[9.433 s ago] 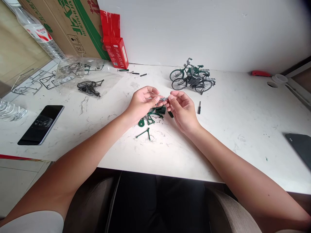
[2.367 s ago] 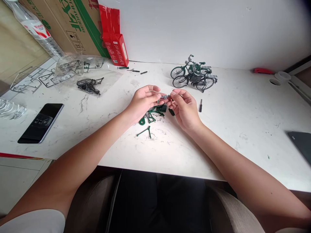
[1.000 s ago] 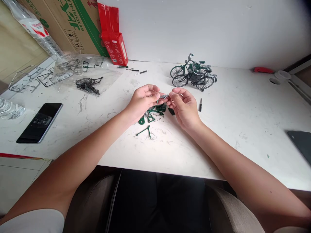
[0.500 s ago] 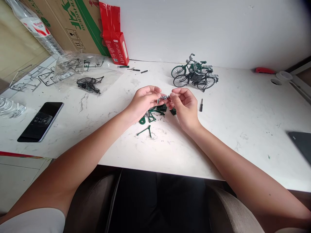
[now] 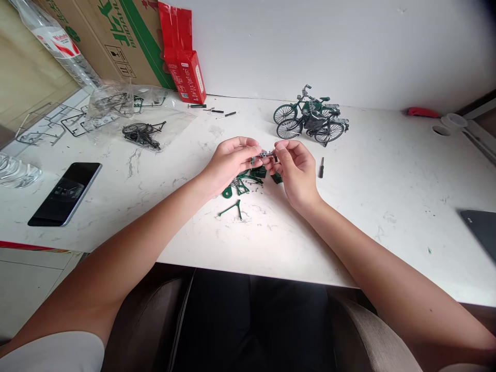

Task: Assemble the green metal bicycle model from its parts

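My left hand [image 5: 229, 163] and my right hand [image 5: 296, 172] meet above the white marble table [image 5: 387, 186], both pinching one small silver metal part [image 5: 264, 154] between their fingertips. Just beneath the hands lies a small heap of loose green model bicycle pieces [image 5: 248, 182]. A green fork-shaped piece [image 5: 231, 208] lies a little nearer to me. Two finished green model bicycles [image 5: 311, 116] stand behind the hands toward the wall. A small black screwdriver [image 5: 321, 167] lies right of my right hand.
Clear plastic bags with dark parts [image 5: 141, 133] and empty sprue frames [image 5: 50, 126] lie at the back left. A black phone [image 5: 65, 194] lies left. A red box [image 5: 186, 72] leans on a cardboard carton [image 5: 112, 36]. A dark tablet [image 5: 480, 230] sits at the right edge.
Both hands stay together on the silver part. Only the fingertips shift slightly around it, and the view drifts a little.
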Demonstrator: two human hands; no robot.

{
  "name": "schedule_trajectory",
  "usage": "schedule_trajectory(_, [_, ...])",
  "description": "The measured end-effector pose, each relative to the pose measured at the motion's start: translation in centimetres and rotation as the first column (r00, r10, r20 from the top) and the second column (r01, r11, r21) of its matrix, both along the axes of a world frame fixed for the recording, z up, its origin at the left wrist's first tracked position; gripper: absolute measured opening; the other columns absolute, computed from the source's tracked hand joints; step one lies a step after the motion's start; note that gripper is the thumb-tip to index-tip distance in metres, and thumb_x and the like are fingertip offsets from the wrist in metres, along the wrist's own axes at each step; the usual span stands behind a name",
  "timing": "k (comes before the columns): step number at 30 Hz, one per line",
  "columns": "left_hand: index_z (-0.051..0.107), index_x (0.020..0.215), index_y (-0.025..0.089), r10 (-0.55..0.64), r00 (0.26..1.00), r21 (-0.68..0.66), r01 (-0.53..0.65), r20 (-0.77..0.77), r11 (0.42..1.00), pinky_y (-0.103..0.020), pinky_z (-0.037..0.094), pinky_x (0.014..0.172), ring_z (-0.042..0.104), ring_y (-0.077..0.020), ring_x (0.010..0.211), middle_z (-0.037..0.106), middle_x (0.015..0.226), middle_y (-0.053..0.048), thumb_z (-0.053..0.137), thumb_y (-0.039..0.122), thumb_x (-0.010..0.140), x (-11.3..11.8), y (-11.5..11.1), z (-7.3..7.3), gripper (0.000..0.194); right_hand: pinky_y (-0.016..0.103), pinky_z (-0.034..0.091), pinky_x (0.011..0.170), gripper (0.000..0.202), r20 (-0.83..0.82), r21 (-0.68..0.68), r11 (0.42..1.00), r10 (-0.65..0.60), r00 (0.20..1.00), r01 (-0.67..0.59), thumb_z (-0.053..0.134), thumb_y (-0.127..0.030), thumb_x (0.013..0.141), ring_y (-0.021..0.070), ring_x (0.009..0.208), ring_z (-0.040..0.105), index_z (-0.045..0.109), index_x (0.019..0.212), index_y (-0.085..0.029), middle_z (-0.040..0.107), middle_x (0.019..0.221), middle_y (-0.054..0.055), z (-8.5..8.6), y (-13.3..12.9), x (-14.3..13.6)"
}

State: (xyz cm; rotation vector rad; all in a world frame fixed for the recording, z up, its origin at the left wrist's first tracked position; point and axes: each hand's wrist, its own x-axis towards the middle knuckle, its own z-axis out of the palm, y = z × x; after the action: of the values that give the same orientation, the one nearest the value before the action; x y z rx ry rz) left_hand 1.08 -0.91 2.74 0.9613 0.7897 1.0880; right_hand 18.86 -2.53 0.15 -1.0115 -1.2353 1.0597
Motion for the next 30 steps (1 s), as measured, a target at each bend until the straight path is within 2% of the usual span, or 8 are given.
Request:
schedule_trajectory(4, [0.066,0.101,0.016,0.01,1.0,-0.004,-0.01,-0.017,1.0,-0.045,0.057,0.116,0.081,-0.019,0.097,0.079,0.097,-0.006,0.086,0.011,0.087,0.0,-0.2,-0.1,0.025,0.038,0.061,0.071,0.042,-0.011,0.011,1.0,-0.012,1.0,0.012,0.081,-0.066,0.093,0.02,0.077,0.072,0.063,0.101,-0.03,0.069,0.086,0.001,-0.1,0.0,0.0])
schedule_trajectory(10, [0.066,0.103,0.016,0.037,0.998,-0.011,-0.037,-0.042,0.999,-0.042,0.059,0.114,0.081,-0.0165,0.094,0.08,0.098,-0.005,0.083,0.006,0.09,0.1,-0.2,-0.3,0.023,0.038,0.061,0.07,0.038,0.012,0.011,1.0,-0.013,1.0,0.013,0.079,-0.063,0.095,0.0201,0.076,0.071,0.063,0.102,-0.03,0.068,0.085,0.001,-0.3,0.1,-0.1])
schedule_trajectory(17, [0.066,0.101,0.017,0.093,0.991,0.019,-0.091,-0.1,0.996,-0.038,0.061,0.103,0.081,-0.0179,0.094,0.079,0.102,-0.006,0.084,0.008,0.09,0.0,0.1,-0.5,0.023,0.037,0.062,0.07,0.033,0.024,0.033,0.999,-0.035,0.999,0.034,0.079,-0.059,0.097,0.0188,0.078,0.07,0.066,0.104,-0.03,0.069,0.092,0.002,0.1,0.6,0.7])
schedule_trajectory(22, [0.069,0.104,0.018,0.165,0.975,0.11,-0.149,-0.147,0.983,-0.033,0.059,0.093,0.079,-0.0161,0.09,0.078,0.098,-0.004,0.088,0.012,0.088,-0.2,0.6,-0.8,0.025,0.035,0.056,0.065,0.039,0.213,0.147,0.988,-0.071,0.974,0.04,0.078,-0.067,0.095,0.0211,0.084,0.07,0.069,0.104,-0.03,0.072,0.095,0.004,0.8,1.7,2.4])
schedule_trajectory(25, [0.07,0.106,0.017,0.202,0.968,0.17,-0.176,-0.151,0.97,-0.031,0.059,0.09,0.079,-0.0156,0.088,0.078,0.097,-0.004,0.086,0.011,0.089,-0.4,0.9,-0.9,0.024,0.037,0.055,0.068,0.04,0.328,0.202,0.979,-0.09,0.94,0.024,0.073,-0.069,0.099,0.023,0.09,0.072,0.073,0.102,-0.029,0.075,0.102,0.006,0.9,1.8,2.9])
schedule_trajectory(28, [0.069,0.105,0.017,0.225,0.962,0.198,-0.194,-0.152,0.961,-0.03,0.061,0.089,0.079,-0.016,0.088,0.078,0.095,-0.004,0.084,0.01,0.09,-0.6,1.1,-0.8,0.022,0.039,0.055,0.073,0.042,0.452,0.271,0.962,-0.109,0.885,-0.02,0.065,-0.068,0.104,0.0236,0.09,0.072,0.076,0.102,-0.028,0.078,0.109,0.008,1.1,1.5,3.0])
schedule_trajectory(30, [0.069,0.104,0.017,0.241,0.958,0.202,-0.208,-0.157,0.957,-0.03,0.062,0.091,0.079,-0.0164,0.089,0.077,0.094,-0.004,0.084,0.011,0.09,-0.7,1.2,-0.7,0.022,0.041,0.054,0.074,0.042,0.543,0.311,0.948,-0.123,0.831,-0.062,0.062,-0.067,0.106,0.0235,0.084,0.068,0.076,0.101,-0.028,0.078,0.103,0.008,1.5,1.4,3.2])
